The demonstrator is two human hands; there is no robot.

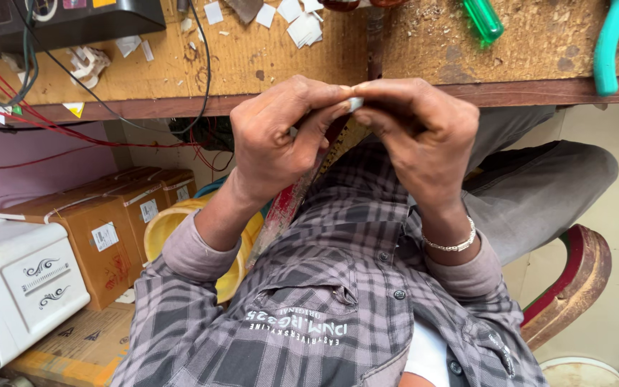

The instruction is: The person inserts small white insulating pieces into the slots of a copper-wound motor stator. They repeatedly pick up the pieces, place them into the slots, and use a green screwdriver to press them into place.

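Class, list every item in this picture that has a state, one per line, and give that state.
left hand: raised, fingertips pinching a small white piece
right hand: raised, pinching the same piece
small white piece: held between both hands
green-handled screwdriver: lying on the workbench
teal-handled pliers: lying on the workbench
cardboard boxes: closed, taped

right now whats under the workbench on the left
Brown cardboard boxes, a yellow tub and a white appliance. The left arm covers part of the tub.

Green screwdriver (483, 19), teal pliers (608, 44), cardboard boxes (102, 236).
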